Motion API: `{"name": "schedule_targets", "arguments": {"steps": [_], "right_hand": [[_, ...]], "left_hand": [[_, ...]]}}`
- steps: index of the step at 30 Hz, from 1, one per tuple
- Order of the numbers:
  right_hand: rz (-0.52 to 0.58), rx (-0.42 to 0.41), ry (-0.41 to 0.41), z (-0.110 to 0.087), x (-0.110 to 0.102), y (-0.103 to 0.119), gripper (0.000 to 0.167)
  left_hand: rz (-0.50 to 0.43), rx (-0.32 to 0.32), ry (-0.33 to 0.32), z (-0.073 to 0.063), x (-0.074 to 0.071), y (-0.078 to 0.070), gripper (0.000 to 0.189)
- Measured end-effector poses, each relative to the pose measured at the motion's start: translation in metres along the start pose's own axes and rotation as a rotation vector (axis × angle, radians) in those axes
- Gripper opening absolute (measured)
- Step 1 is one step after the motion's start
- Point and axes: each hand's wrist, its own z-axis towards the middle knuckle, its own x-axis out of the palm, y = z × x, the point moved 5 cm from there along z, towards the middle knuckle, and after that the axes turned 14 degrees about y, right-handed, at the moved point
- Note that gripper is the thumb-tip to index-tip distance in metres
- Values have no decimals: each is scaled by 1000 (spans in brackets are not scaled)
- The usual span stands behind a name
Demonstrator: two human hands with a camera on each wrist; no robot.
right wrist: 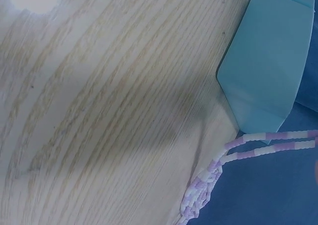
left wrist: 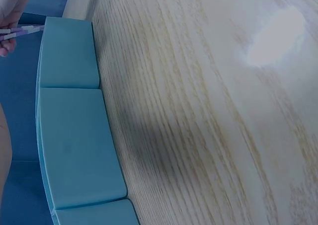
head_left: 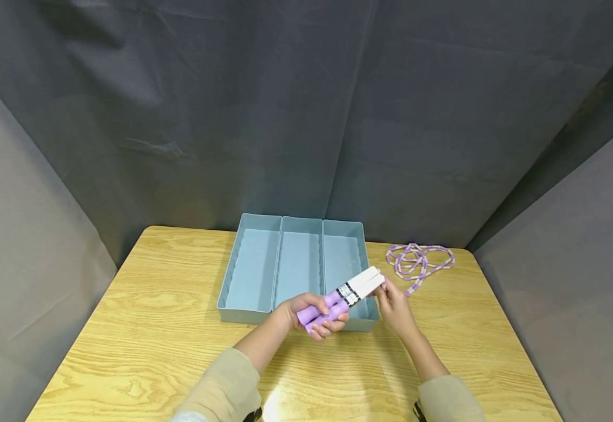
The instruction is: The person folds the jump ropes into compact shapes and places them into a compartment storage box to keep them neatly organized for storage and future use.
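My left hand [head_left: 314, 316] grips the two purple-and-white handles [head_left: 340, 300] of a jump rope side by side, above the front right of a blue-grey tray [head_left: 298, 319]. Their white ends point up and right, toward my right hand [head_left: 393, 305]. That hand's fingers curl at these ends and pinch the beaded rope there. Two purple-and-white beaded strands [right wrist: 271, 135] run past the tray's corner in the right wrist view. The rest of the beaded rope [head_left: 417, 262] lies in loose loops on the table, right of the tray.
Three long compartments divide the tray, whose dividers [head_left: 277, 264] run front to back. It stands on a wood-grain table [head_left: 143, 328] near the back edge. Dark cloth [head_left: 222, 117] hangs behind, and grey panels [head_left: 16, 246] stand at both sides.
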Motion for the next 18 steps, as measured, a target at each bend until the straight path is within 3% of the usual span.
{"name": "schedule_targets", "arguments": {"steps": [4, 9, 18], "right_hand": [[103, 12, 58, 3, -1, 13, 12], [217, 30, 95, 1, 1, 8, 12], [259, -27, 129, -4, 2, 5, 14]], "left_hand": [[6, 8, 6, 0, 2, -2, 30], [25, 22, 7, 1, 6, -6, 32], [39, 67, 20, 0, 7, -11, 31]]}}
